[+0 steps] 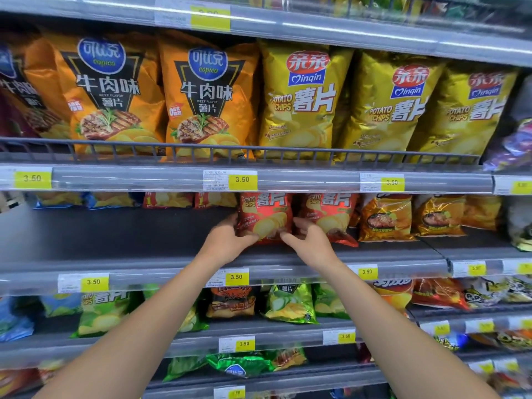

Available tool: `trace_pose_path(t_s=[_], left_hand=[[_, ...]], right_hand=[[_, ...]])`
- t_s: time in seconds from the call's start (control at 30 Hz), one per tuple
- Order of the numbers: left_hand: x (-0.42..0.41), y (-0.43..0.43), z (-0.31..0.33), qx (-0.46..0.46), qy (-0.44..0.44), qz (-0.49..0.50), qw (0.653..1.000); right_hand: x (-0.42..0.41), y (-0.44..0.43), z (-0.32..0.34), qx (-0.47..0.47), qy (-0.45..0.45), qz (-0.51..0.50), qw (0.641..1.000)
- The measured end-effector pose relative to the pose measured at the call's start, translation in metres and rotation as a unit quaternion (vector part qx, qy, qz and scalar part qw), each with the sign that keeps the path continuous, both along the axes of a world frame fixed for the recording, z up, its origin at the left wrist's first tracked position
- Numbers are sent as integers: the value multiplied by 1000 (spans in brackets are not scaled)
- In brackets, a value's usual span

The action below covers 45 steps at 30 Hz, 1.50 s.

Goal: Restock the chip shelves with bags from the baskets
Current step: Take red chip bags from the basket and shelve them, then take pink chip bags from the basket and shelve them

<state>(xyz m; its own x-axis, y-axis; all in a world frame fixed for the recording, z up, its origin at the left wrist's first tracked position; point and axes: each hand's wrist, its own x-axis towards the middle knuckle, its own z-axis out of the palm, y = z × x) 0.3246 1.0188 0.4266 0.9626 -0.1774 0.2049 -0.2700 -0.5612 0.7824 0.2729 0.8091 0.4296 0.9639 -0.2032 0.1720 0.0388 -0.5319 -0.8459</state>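
Note:
A red chip bag (266, 217) stands upright on the middle shelf (115, 243). My left hand (227, 240) grips its lower left edge. Its lower right edge is held by my right hand (306, 240), fingers curled against the bag. A second red chip bag (331, 217) stands just to its right, touching it. No basket is in view.
Left of the held bag the middle shelf is bare at the front, with red and blue bags far back. Orange bags (385, 217) stand to the right. The shelf above holds large orange (207, 96) and yellow bags (302, 99). Lower shelves carry green and mixed bags.

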Motion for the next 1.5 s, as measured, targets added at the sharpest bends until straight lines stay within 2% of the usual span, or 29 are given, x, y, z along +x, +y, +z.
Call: trace_pose_path(t_s=[0.13, 0.27, 0.33, 0.5, 0.73, 0.83, 1.07, 1.3, 1.5], left_hand=[[-26, -8, 1, 114, -36, 43, 992], [-66, -34, -3, 283, -134, 68, 947], [-86, -55, -9, 301, -175, 42, 937], [-145, -133, -29, 340, -179, -46, 922], [-248, -275, -61, 356, -229, -146, 894], [-292, -338, -76, 348, -222, -205, 888], [-382, -481, -106, 332, -238, -337, 848], [-453, -619, -148, 312, -257, -455, 794], [-495, -740, -178, 314, -262, -532, 741]], right_hand=[[-32, -24, -3, -98, -27, -24, 994], [-76, -67, -11, -203, -49, -29, 977], [-103, -95, -17, -219, -36, -42, 974], [-186, -177, -40, -285, -17, -88, 954], [-332, -298, -72, -376, 76, -172, 907], [-399, -345, -85, -377, 106, -216, 894], [-539, -432, -116, -352, 188, -332, 855], [-647, -513, -152, -315, 266, -436, 800], [-708, -588, -174, -259, 325, -498, 761]])
